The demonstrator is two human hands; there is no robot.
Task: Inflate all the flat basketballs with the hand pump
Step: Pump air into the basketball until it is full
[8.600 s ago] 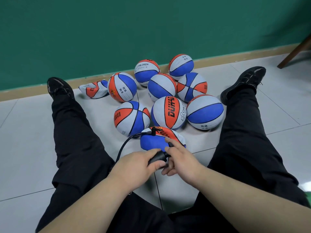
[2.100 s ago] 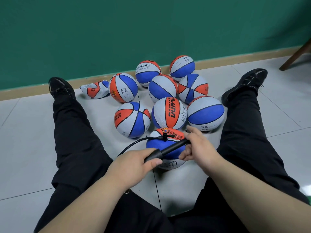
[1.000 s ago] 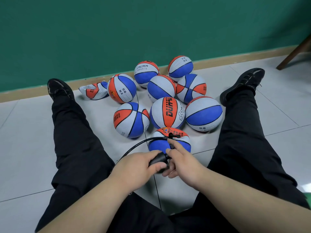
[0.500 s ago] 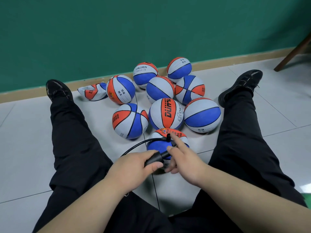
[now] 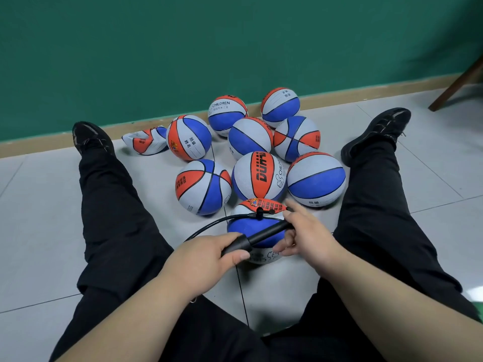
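Right hand has drawn away from left hand, extending the pump rod. Right hand holds the handle end; left hand grips the barrel. Pump crosses above the ball, which rests on the floor between the legs. Hose plugs into the ball's top. Eight inflated balls cluster beyond; flat ball lies at their left.
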